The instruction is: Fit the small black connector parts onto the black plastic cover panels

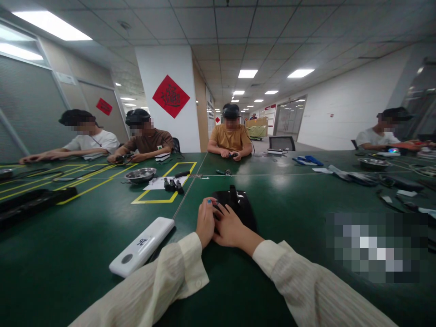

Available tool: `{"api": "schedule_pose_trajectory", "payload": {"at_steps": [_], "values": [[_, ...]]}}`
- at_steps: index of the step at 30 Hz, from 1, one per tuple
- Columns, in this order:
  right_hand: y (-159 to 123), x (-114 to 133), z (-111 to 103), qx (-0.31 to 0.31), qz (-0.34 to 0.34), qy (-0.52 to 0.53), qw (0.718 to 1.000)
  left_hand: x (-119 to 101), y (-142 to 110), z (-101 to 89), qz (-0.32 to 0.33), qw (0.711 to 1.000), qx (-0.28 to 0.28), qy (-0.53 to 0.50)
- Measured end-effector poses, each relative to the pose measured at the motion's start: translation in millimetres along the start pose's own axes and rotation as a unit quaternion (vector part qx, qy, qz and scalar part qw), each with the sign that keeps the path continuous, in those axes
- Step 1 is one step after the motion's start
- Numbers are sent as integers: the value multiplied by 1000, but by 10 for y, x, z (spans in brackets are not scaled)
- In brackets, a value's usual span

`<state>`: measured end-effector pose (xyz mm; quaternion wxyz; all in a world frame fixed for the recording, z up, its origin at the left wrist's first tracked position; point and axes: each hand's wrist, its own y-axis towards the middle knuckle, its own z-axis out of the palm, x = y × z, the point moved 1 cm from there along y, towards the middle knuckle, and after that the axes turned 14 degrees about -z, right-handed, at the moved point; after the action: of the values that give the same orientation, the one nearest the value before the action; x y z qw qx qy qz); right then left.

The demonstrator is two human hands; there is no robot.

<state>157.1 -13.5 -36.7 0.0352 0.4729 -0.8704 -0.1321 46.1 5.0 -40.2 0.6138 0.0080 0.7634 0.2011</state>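
Note:
My left hand (205,223) and my right hand (230,227) meet at the near left side of a glossy black device (246,206) on the green table. The device has a rounded body and a short upright piece at its far side; its exact kind I cannot make out. The left fingers are bent and pressed together, with a small blue spot at one fingertip. Curled over toward them, the right fingers touch the left ones. Whatever lies between the fingers is hidden. A white power bank (143,247) marked 26 rests left of my left forearm.
Beyond my hands lie a metal bowl (140,175), several black cylindrical parts (173,185) and white paper (155,183). A long black tray-like part (30,204) is at far left. Blue-handled tools (307,161) and cables lie right. Co-workers sit around the table, one opposite (230,134).

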Motion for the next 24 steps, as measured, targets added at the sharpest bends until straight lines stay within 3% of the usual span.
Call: {"api": "schedule_pose_trajectory", "payload": {"at_steps": [24], "values": [[-77,48,-72,14,67,58,996,-66,-23,-25,-49,996,59,-44]]}}
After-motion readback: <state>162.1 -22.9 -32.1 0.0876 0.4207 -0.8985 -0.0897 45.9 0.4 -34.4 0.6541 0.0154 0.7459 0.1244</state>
